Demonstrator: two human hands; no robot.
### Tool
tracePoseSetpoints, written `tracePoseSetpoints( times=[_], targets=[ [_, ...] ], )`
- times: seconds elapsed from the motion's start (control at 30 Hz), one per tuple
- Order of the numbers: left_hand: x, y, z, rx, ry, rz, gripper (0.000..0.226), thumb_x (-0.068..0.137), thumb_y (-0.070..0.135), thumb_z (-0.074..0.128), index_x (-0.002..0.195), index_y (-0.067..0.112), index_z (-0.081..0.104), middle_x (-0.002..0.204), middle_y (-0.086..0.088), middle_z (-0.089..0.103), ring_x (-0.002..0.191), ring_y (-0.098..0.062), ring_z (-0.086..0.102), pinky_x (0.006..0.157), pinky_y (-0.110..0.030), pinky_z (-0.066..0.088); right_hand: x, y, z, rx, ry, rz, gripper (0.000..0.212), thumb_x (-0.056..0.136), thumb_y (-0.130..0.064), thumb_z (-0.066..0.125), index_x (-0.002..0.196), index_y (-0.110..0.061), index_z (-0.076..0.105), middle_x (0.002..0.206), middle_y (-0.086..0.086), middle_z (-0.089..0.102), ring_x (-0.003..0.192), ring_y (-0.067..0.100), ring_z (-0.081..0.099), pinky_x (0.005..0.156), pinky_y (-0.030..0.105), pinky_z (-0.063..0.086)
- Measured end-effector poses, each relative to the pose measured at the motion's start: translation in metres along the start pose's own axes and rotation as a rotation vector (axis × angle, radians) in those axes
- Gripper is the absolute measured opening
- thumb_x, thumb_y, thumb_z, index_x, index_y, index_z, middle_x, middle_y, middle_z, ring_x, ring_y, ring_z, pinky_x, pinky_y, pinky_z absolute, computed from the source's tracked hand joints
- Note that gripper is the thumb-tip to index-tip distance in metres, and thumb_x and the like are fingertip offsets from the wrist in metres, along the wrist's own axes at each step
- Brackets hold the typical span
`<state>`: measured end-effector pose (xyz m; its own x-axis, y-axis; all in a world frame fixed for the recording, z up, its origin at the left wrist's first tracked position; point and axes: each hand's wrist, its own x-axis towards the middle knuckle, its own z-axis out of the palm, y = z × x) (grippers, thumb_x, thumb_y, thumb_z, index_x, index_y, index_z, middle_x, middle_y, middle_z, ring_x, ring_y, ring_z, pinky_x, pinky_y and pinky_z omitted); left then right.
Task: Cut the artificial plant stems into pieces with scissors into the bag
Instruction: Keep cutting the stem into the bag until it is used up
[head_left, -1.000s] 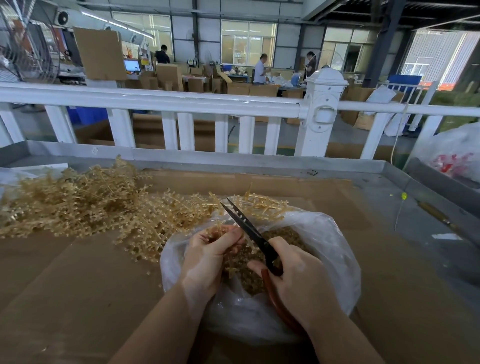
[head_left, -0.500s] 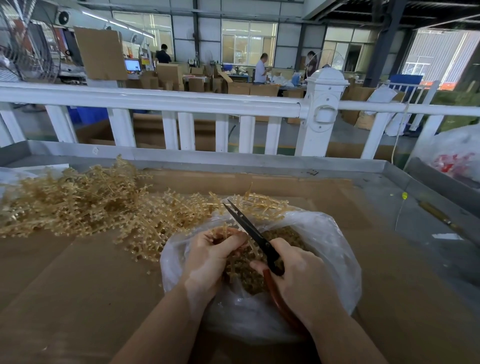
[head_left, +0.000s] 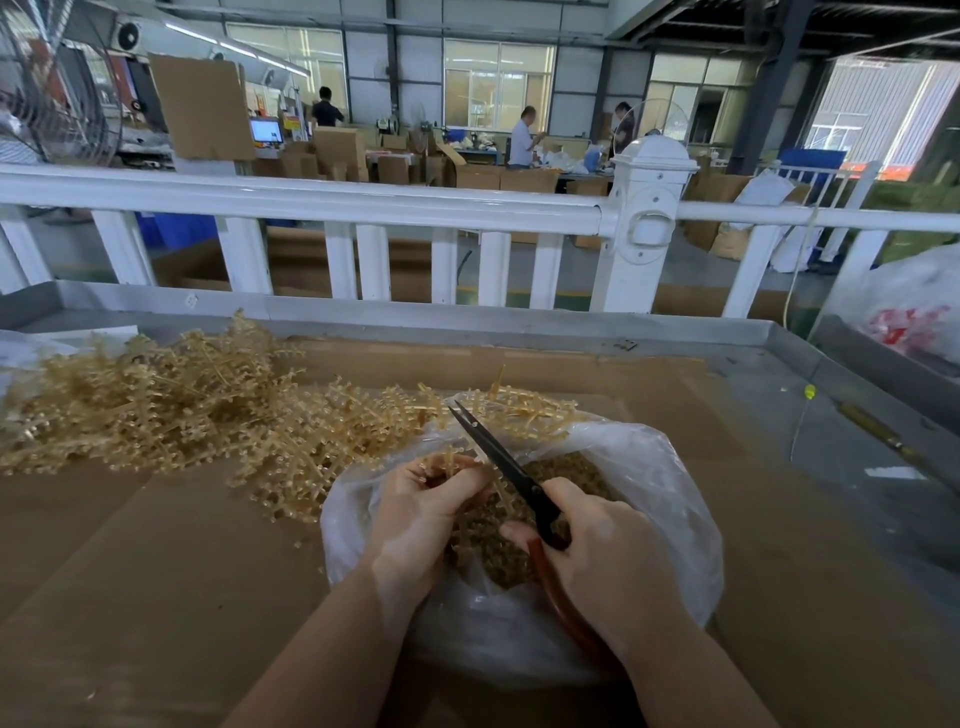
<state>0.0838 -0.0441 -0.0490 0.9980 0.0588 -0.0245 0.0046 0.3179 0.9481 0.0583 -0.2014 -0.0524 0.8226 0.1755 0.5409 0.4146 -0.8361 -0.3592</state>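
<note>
Fingers of left hand (head_left: 421, 514) pinching knobbly tan stem (head_left: 451, 462); right hand (head_left: 608, 551) round slim black scissors (head_left: 498, 467) over crinkly bag (head_left: 670, 499).

Scissors (head_left: 511, 475) handle mostly hidden under right hand (head_left: 618, 561); blades look nearly closed, can't tell for sure. Stem in left hand (head_left: 421, 506) mostly covered by fingers. Bag (head_left: 670, 499) near side hidden behind both wrists.
</note>
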Motion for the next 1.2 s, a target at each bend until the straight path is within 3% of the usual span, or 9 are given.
tracePoseSetpoints(
  times=[0.1,0.23,0.43,0.53,0.63,0.73,0.87,0.97,1.2],
  targets=[
    [-0.0001,-0.0002,-0.0007,-0.013,0.000,-0.015,0.003,0.079,0.002,0.069,0.079,0.000,0.072,0.082,-0.022,0.071,0.079,-0.032,0.070,0.063,-0.031,0.054,-0.0005,0.0008,0.0002,-0.005,0.004,-0.005,0.041,0.082,-0.065,0.044,0.091,-0.029,0.061,0.064,-0.010,0.061,0.059,0.006,0.057,0.053,0.022,0.044],
    [-0.0004,-0.0001,-0.0012,-0.047,-0.001,-0.049,0.015,0.079,0.005,0.071,0.088,-0.006,0.069,0.088,-0.025,0.071,0.085,-0.037,0.070,0.074,-0.039,0.056,0.0001,0.0013,0.0002,-0.009,-0.001,0.003,0.042,0.082,-0.066,0.043,0.092,-0.029,0.061,0.064,-0.012,0.061,0.057,0.002,0.054,0.050,0.014,0.038],
    [0.0028,-0.0005,0.0019,-0.130,0.041,-0.084,0.019,0.072,0.022,0.073,0.082,0.007,0.069,0.089,-0.019,0.072,0.091,-0.033,0.069,0.082,-0.041,0.056,-0.0002,0.0011,-0.0020,0.095,0.094,0.047,0.044,0.082,-0.069,0.041,0.093,-0.031,0.060,0.070,-0.015,0.059,0.065,0.003,0.056,0.059,0.018,0.047],
    [0.0016,0.0013,0.0001,-0.201,-0.051,-0.102,0.038,0.076,0.029,0.073,0.100,0.000,0.067,0.102,-0.023,0.070,0.097,-0.035,0.068,0.084,-0.041,0.055,-0.0002,-0.0010,-0.0025,0.079,0.093,0.065,0.039,0.082,-0.065,0.044,0.092,-0.031,0.061,0.070,-0.016,0.060,0.064,0.002,0.056,0.058,0.014,0.045],
    [0.0017,0.0025,-0.0028,-0.252,-0.169,-0.108,0.059,0.067,0.008,0.077,0.119,-0.009,0.056,0.113,-0.029,0.063,0.106,-0.042,0.061,0.096,-0.048,0.049,-0.0002,-0.0014,-0.0022,0.071,0.089,0.084,0.038,0.082,-0.062,0.047,0.094,-0.029,0.063,0.072,-0.014,0.061,0.066,0.003,0.056,0.059,0.014,0.046],
    [0.0025,0.0006,-0.0032,-0.234,-0.155,-0.086,0.055,0.059,-0.008,0.078,0.110,-0.004,0.060,0.098,-0.020,0.069,0.091,-0.033,0.067,0.078,-0.039,0.056,0.0002,-0.0006,-0.0020,0.110,0.061,0.116,0.040,0.081,-0.063,0.048,0.096,-0.029,0.062,0.074,-0.012,0.062,0.070,0.004,0.057,0.063,0.022,0.049],
    [0.0040,-0.0024,-0.0011,-0.247,-0.015,-0.047,0.023,0.063,0.005,0.072,0.082,0.007,0.060,0.080,-0.011,0.066,0.074,-0.023,0.066,0.064,-0.032,0.055,0.0007,-0.0001,-0.0025,0.116,0.047,0.128,0.035,0.082,-0.058,0.054,0.099,-0.030,0.062,0.078,-0.013,0.063,0.074,0.004,0.058,0.068,0.021,0.049],
    [0.0060,-0.0043,0.0003,-0.208,0.048,-0.021,0.017,0.066,0.013,0.071,0.078,0.013,0.060,0.075,-0.008,0.065,0.070,-0.020,0.064,0.049,-0.028,0.054,0.0005,-0.0006,-0.0036,0.128,0.045,0.154,0.030,0.081,-0.055,0.059,0.098,-0.031,0.062,0.078,-0.015,0.062,0.074,0.001,0.057,0.067,0.011,0.043],
    [0.0094,-0.0021,-0.0037,-0.418,0.052,-0.005,0.041,0.063,-0.011,0.062,0.101,0.006,0.062,0.076,-0.004,0.069,0.069,-0.014,0.069,0.059,-0.021,0.055,-0.0001,-0.0009,-0.0037,0.156,0.040,0.179,0.029,0.079,-0.048,0.068,0.102,-0.031,0.063,0.082,-0.017,0.064,0.079,0.000,0.058,0.072,0.014,0.044]
  ],
)
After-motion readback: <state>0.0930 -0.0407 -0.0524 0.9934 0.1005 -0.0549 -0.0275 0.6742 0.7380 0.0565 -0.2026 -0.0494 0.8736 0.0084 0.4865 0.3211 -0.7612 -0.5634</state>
